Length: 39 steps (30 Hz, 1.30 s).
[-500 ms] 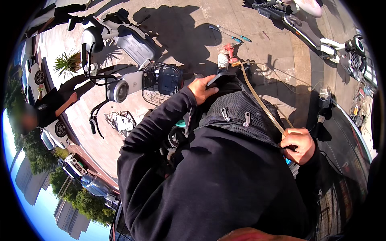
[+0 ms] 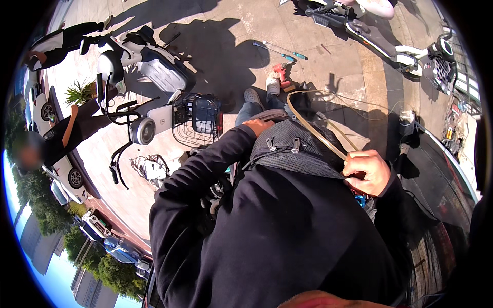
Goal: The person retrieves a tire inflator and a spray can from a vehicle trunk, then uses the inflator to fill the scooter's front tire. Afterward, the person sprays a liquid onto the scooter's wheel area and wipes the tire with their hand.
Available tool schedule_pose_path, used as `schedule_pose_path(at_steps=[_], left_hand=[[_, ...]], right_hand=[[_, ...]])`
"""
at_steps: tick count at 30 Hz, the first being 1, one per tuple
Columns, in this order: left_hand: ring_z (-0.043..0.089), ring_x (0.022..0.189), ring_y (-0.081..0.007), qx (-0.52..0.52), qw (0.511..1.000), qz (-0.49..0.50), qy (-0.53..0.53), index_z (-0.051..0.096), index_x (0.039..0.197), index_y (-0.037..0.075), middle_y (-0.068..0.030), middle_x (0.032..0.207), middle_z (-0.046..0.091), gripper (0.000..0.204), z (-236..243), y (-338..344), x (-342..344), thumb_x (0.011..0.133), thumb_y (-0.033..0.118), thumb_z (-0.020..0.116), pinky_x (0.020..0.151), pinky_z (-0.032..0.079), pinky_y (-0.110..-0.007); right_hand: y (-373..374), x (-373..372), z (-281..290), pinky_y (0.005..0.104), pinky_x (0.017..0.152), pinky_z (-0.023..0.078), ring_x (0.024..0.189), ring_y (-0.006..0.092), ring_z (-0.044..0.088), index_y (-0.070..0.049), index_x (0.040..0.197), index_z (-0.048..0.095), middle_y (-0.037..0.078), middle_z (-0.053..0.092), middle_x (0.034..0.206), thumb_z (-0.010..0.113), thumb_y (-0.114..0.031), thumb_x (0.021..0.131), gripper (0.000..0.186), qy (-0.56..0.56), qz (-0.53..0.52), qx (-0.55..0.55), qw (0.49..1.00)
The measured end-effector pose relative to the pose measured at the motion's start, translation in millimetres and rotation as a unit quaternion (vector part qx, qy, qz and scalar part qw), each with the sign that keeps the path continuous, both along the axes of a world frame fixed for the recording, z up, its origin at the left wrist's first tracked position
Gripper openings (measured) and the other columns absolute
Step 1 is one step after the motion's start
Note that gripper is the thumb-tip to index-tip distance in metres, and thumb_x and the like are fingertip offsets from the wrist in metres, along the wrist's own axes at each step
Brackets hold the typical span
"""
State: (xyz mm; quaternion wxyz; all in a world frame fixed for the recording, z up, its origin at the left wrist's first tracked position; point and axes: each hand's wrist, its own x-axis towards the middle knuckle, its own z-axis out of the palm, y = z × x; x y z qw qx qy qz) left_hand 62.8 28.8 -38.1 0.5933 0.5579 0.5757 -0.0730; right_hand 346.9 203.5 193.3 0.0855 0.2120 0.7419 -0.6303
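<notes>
A black mesh waist bag with two zipper pulls sits across my front. My left hand is at the far left edge of the bag, its fingers hidden behind or inside it. At the bag's right side, my right hand is closed around a yellowish, translucent tube. From that fist the tube loops forward over the bag and bends back. A thinner length of similar line trails over the paving to the right.
A red cordless drill lies beyond my shoes, with two long screwdrivers farther out. On the left stands a scooter with a wire basket, near a person in dark clothes. Another scooter is at the far right.
My left hand has gone down at the bag's edge; the flat dark thing it held is out of sight. My right hand still grips the tube. The whole view has shifted slightly.
</notes>
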Motion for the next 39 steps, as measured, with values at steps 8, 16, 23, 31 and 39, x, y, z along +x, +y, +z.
schedule_pose_path(at_steps=[8, 16, 23, 31, 39], left_hand=[[0.055, 0.131, -0.0330, 0.000, 1.000, -0.015, -0.027, 0.051, 0.145, 0.015, -0.0166, 0.145, 0.054, 0.050, -121.2, -35.9, 9.3, 0.101, 0.038, 0.045, 0.111, 0.042, -0.042], [0.060, 0.123, -0.0365, -0.059, 0.985, -0.159, 0.029, 0.060, 0.137, 0.013, -0.0163, 0.135, 0.062, 0.047, -57.0, 39.6, 0.4, 0.101, 0.039, 0.043, 0.105, 0.046, -0.044], [0.062, 0.120, -0.0343, -0.002, 0.989, -0.148, -0.018, 0.058, 0.138, 0.010, -0.0162, 0.132, 0.064, 0.046, -62.6, 60.2, 12.5, 0.100, 0.036, 0.047, 0.103, 0.047, -0.041], [0.064, 0.118, -0.0303, 0.031, 0.985, -0.099, -0.139, 0.055, 0.140, 0.009, -0.0151, 0.129, 0.066, 0.048, -8.1, 92.8, -4.2, 0.100, 0.033, 0.050, 0.103, 0.047, -0.037], [0.066, 0.112, -0.0329, 0.086, 0.970, -0.084, -0.210, 0.048, 0.144, 0.012, -0.0163, 0.127, 0.066, 0.052, -47.5, 90.8, -18.6, 0.097, 0.034, 0.054, 0.097, 0.050, -0.037]], right_hand=[[2.4, 9.2, -14.6, 0.0338, 0.056, 0.044, 0.063, 0.0227, 0.060, 0.000, 0.080, 0.060, 0.009, 0.059, 0.073, 0.070, 0.005, 0.070, 0.015, 0.043, -0.009, -0.044, 0.998], [-9.1, 33.6, -31.9, 0.0369, 0.058, 0.044, 0.065, 0.0282, 0.059, 0.000, 0.078, 0.060, 0.012, 0.057, 0.072, 0.075, -0.003, 0.069, 0.018, 0.093, -0.075, -0.046, 0.992], [-25.9, 50.1, -38.6, 0.0375, 0.059, 0.044, 0.065, 0.0274, 0.059, 0.000, 0.076, 0.061, 0.012, 0.057, 0.070, 0.074, -0.001, 0.069, 0.016, 0.147, -0.165, -0.025, 0.975], [-30.9, 52.6, -42.4, 0.0344, 0.057, 0.043, 0.064, 0.0247, 0.058, 0.000, 0.078, 0.061, 0.010, 0.057, 0.070, 0.072, -0.005, 0.072, 0.013, 0.134, -0.206, -0.062, 0.967], [-34.7, 56.9, -46.2, 0.0309, 0.056, 0.045, 0.062, 0.0160, 0.060, 0.001, 0.081, 0.060, 0.008, 0.059, 0.069, 0.069, -0.004, 0.073, 0.014, 0.062, -0.200, -0.153, 0.966]])
